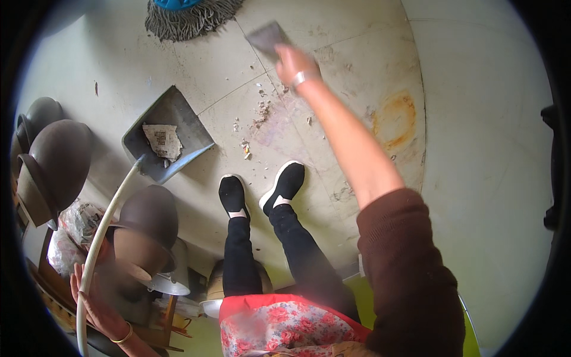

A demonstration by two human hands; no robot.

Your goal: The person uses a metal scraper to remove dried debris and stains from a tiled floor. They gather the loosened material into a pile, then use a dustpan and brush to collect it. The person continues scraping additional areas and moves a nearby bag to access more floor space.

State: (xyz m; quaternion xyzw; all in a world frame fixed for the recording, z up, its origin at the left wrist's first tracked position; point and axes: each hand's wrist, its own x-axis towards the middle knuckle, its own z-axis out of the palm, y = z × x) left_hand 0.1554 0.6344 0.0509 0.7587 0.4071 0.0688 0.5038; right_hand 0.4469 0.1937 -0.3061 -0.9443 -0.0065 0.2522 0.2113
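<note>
With my right hand (298, 67), I hold a flat scraper-like blade (268, 38) low over the tiled floor (232, 67); both are blurred. My left hand (99, 308) rests against the pale dustpan handle (99, 241), at the lower left, with its fingers spread beside and over it. The grey dustpan (196, 127) lies on the floor with a torn piece of printed paper or card (163, 139) and small bits in it. Crumbled debris (262, 112) is scattered on the tiles between the dustpan and my right arm.
A string mop head (187, 20) lies at the top. Large dark pots (62, 156) stand at the left, another dark pot (149, 218) nearer my left hand, with plastic bags (73, 241) between. My shoes (285, 183) stand below the debris. A rusty ring stain (395, 120) marks the right floor.
</note>
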